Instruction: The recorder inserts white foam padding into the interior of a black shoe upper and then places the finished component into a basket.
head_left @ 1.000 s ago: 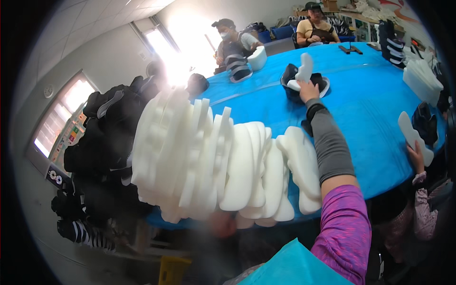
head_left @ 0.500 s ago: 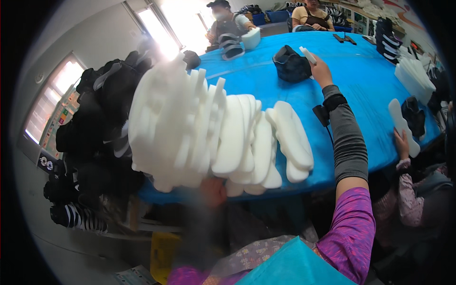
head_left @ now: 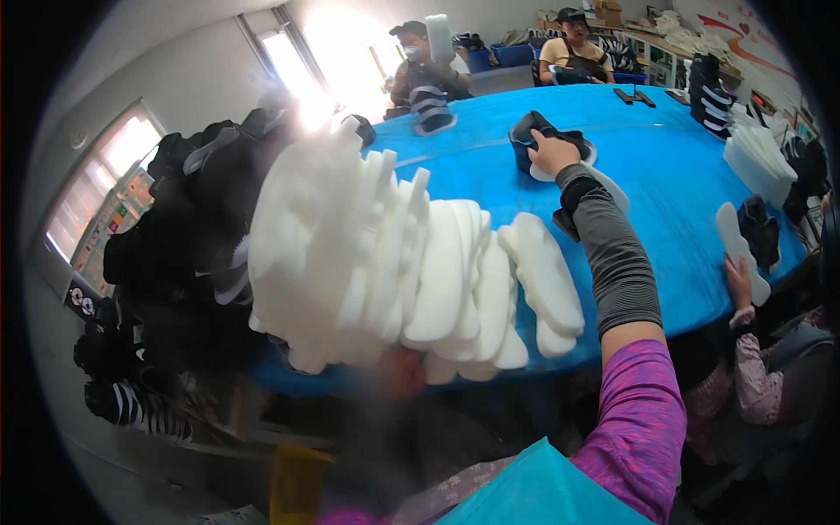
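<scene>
My right hand [head_left: 554, 155], arm stretched across the table, has its fingers closed at the opening of a black shoe [head_left: 523, 140]. A white foam insole [head_left: 610, 187] lies beneath my right wrist, partly covered by it. Nearer to me, a long leaning row of white foam insoles [head_left: 446, 271] reaches the table's front edge. Beside the bottom of that row is my left hand [head_left: 402, 374]; smearing and the insoles hide its fingers. One separate small stack of insoles [head_left: 547, 284] rests at the right end of the row.
Black shoes [head_left: 175, 236] are heaped at the left. The table has a blue cover [head_left: 455, 162]. Two people sit across it, one holding up a white insole [head_left: 438, 38]. At the right, a co-worker's hand [head_left: 739, 282] holds an insole beside a shoe [head_left: 758, 231] and more stacked insoles [head_left: 759, 157].
My right hand has moved left onto the black shoe, which has turned. The small white piece it held no longer shows in my fingers; an insole now shows under my wrist.
</scene>
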`<act>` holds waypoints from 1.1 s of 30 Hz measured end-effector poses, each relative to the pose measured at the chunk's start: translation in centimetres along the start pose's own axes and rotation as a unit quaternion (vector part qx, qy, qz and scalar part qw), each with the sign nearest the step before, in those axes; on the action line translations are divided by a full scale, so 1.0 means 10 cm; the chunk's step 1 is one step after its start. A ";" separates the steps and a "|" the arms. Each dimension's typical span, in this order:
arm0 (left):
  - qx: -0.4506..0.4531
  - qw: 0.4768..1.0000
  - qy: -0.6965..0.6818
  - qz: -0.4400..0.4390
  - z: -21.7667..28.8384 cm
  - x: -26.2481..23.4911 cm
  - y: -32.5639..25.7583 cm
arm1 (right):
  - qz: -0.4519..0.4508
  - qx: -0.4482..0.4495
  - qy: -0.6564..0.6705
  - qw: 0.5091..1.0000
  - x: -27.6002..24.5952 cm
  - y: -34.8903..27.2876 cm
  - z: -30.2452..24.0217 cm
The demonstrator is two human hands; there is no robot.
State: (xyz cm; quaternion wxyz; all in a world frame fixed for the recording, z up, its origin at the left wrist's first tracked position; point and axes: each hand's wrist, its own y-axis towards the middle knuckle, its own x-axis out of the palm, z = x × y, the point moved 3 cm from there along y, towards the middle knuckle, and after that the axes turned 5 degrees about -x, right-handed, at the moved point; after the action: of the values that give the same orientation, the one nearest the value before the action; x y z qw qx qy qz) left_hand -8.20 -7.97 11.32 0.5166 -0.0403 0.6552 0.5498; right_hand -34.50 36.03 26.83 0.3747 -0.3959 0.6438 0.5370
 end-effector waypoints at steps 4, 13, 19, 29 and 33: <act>-0.011 1.000 -0.007 0.026 0.18 -0.06 0.11 | -0.031 0.081 -0.010 0.996 0.52 0.33 0.10; -0.034 0.996 0.015 0.085 0.05 0.05 -0.03 | 0.121 -0.005 -0.030 0.992 0.16 -0.04 0.36; -0.010 0.994 0.017 0.104 0.02 0.19 0.00 | 0.244 0.011 -0.019 0.970 -0.95 -1.04 0.83; 0.057 0.993 0.052 0.085 -0.02 0.14 -0.17 | 0.207 -0.105 0.057 0.971 -1.09 -3.46 0.25; 0.033 0.996 0.041 0.074 -0.01 0.14 -0.19 | 0.132 -0.083 0.031 0.987 -1.01 -4.01 0.01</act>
State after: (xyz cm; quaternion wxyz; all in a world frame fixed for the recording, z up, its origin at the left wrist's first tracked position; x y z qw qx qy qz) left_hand -7.73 -8.11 8.98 0.4486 0.0031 0.6948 0.5621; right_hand 6.22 32.80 20.16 0.2460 -0.3539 0.6549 0.6208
